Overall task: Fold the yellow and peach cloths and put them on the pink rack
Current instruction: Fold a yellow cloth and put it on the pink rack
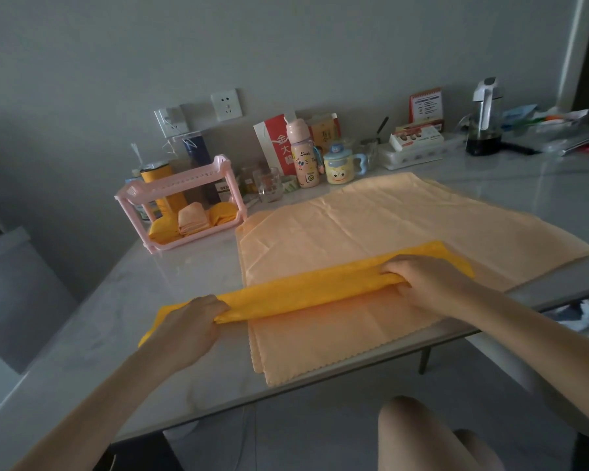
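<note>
A yellow cloth (pixel 306 287), folded into a long narrow strip, lies across a stack of flat peach cloths (pixel 381 222) on the grey table (pixel 116 300). My left hand (pixel 191 321) grips the strip's left end, which hangs past the peach stack onto the table. My right hand (pixel 422 277) grips the strip near its right end. At the back left stands the pink rack (pixel 181 195); on its lower shelf sit folded yellow cloths (pixel 164 229) and a folded peach cloth (pixel 193 219).
Behind the cloths along the wall stand a pink bottle (pixel 303 154), a cartoon mug (pixel 340 164), a glass (pixel 269 183), a red bag (pixel 279 144), boxes and a kettle (pixel 485 120). The table's front edge runs close below the peach stack. My knee (pixel 422 433) shows below.
</note>
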Motion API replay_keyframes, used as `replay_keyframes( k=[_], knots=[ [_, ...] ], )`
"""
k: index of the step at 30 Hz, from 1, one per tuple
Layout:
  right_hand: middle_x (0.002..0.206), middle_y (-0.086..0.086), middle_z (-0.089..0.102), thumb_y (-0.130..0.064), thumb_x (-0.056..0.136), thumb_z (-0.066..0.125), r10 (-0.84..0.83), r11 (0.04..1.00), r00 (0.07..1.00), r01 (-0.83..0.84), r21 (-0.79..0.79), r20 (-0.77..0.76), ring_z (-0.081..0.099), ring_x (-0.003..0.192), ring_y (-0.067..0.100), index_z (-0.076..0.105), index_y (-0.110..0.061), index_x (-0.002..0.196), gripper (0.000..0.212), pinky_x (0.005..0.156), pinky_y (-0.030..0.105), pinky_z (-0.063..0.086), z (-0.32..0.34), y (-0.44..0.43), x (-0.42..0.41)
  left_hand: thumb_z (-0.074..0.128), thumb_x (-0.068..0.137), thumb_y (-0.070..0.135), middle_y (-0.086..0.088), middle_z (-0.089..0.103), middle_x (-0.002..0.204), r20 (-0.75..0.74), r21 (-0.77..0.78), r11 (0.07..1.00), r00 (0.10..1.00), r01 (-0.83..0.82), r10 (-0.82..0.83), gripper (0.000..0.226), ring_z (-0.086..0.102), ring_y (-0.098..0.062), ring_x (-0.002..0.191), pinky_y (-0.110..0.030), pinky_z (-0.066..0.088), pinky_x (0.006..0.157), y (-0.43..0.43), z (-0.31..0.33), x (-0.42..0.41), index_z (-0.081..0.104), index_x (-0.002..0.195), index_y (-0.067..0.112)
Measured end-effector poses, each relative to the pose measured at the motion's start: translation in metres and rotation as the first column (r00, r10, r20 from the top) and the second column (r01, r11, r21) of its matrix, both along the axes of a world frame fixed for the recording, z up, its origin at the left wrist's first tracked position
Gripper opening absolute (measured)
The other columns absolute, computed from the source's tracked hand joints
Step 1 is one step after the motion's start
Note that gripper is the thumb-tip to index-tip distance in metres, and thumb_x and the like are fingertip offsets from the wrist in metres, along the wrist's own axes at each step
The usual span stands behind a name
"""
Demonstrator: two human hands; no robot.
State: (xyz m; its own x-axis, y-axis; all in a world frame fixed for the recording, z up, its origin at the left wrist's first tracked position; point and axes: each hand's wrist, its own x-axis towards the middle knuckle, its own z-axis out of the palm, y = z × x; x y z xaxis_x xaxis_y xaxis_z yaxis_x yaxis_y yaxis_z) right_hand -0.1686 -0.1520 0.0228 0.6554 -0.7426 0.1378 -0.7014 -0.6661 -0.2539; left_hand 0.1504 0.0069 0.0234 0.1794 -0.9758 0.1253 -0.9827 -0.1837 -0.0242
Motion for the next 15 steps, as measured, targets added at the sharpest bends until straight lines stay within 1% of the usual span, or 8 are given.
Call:
replay_keyframes(
  k=[3, 6, 8, 10, 11, 12, 14, 15],
  knots=[
    [0.108, 0.005, 0.062, -0.004, 0.089, 0.045, -0.041, 0.997, 0.999, 0.043, -0.064, 0.035, 0.058, 0.097, 0.023, 0.061, -0.014, 0.111, 0.029, 0.079, 0.034, 0.045, 0.003, -0.007, -0.006, 0.045, 0.089, 0.008, 0.002, 0.056, 0.096, 0.099, 0.028, 0.996, 0.992, -0.086, 0.083, 0.018, 0.055, -0.017, 0.093, -0.028, 0.04, 0.073, -0.008, 0.014, 0.007, 0.058, 0.098, 0.017],
    [0.091, -0.001, 0.065, -0.008, 0.087, 0.05, -0.076, 0.992, 0.994, 0.083, -0.092, 0.074, 0.059, 0.085, 0.02, 0.062, -0.019, 0.095, 0.018, 0.076, 0.037, 0.048, 0.007, -0.014, -0.011, 0.043, 0.091, 0.008, 0.001, 0.059, 0.09, 0.119, 0.039, 0.992, 0.986, -0.123, 0.118, 0.02, 0.056, -0.017, 0.086, -0.028, 0.043, 0.068, -0.022, 0.035, 0.017, 0.057, 0.09, 0.021],
    [0.093, 0.0, 0.066, -0.012, 0.091, 0.048, -0.103, 0.992, 0.99, 0.109, -0.063, 0.094, 0.06, 0.085, 0.02, 0.062, -0.023, 0.101, 0.02, 0.074, 0.035, 0.048, 0.013, -0.017, -0.011, 0.042, 0.092, 0.007, -0.002, 0.06, 0.094, 0.156, 0.054, 0.986, 0.977, -0.156, 0.146, 0.022, 0.057, -0.017, 0.086, -0.023, 0.043, 0.064, -0.037, 0.054, 0.024, 0.058, 0.096, 0.022],
    [0.103, 0.003, 0.065, -0.015, 0.094, 0.048, -0.099, 0.995, 0.989, 0.098, 0.016, 0.105, 0.059, 0.092, 0.022, 0.059, -0.023, 0.111, 0.023, 0.076, 0.034, 0.047, 0.02, -0.016, -0.011, 0.042, 0.093, 0.008, -0.01, 0.06, 0.111, 0.177, 0.042, 0.981, 0.968, -0.188, 0.177, 0.028, 0.056, -0.024, 0.101, -0.029, 0.044, 0.079, -0.056, 0.075, 0.03, 0.056, 0.116, 0.016],
    [0.108, 0.003, 0.063, -0.016, 0.094, 0.049, -0.087, 0.995, 0.99, 0.082, 0.057, 0.109, 0.058, 0.097, 0.022, 0.058, -0.021, 0.116, 0.024, 0.08, 0.034, 0.046, 0.025, -0.017, -0.013, 0.043, 0.094, 0.008, -0.013, 0.057, 0.119, 0.19, 0.016, 0.98, 0.963, -0.197, 0.19, 0.032, 0.054, -0.028, 0.108, -0.033, 0.042, 0.087, -0.071, 0.088, 0.033, 0.053, 0.124, 0.011],
    [0.112, 0.003, 0.062, -0.017, 0.093, 0.051, -0.069, 0.993, 0.991, 0.057, 0.1, 0.118, 0.056, 0.101, 0.02, 0.057, -0.02, 0.118, 0.025, 0.083, 0.033, 0.044, 0.028, -0.016, -0.014, 0.043, 0.093, 0.008, -0.014, 0.056, 0.121, 0.213, -0.017, 0.977, 0.954, -0.212, 0.211, 0.034, 0.053, -0.03, 0.11, -0.035, 0.041, 0.089, -0.086, 0.1, 0.034, 0.051, 0.126, 0.008],
    [0.11, -0.001, 0.062, -0.017, 0.09, 0.057, -0.049, 0.974, 0.982, 0.007, 0.225, 0.182, 0.057, 0.1, 0.015, 0.059, -0.022, 0.111, 0.023, 0.082, 0.027, 0.044, 0.035, -0.014, -0.015, 0.043, 0.092, 0.008, -0.009, 0.059, 0.11, 0.335, -0.097, 0.981, 0.923, -0.168, 0.191, 0.034, 0.056, -0.024, 0.099, -0.031, 0.044, 0.078, -0.124, 0.127, 0.032, 0.051, 0.126, 0.01],
    [0.107, -0.002, 0.063, -0.016, 0.088, 0.06, -0.074, 0.938, 0.966, -0.017, 0.346, 0.249, 0.059, 0.097, 0.013, 0.058, -0.026, 0.105, 0.02, 0.081, 0.026, 0.046, 0.036, -0.009, -0.016, 0.044, 0.092, 0.008, -0.004, 0.058, 0.104, 0.403, -0.128, 0.983, 0.899, -0.131, 0.173, 0.034, 0.056, -0.019, 0.094, -0.027, 0.043, 0.074, -0.143, 0.137, 0.028, 0.051, 0.125, 0.013]
  ],
)
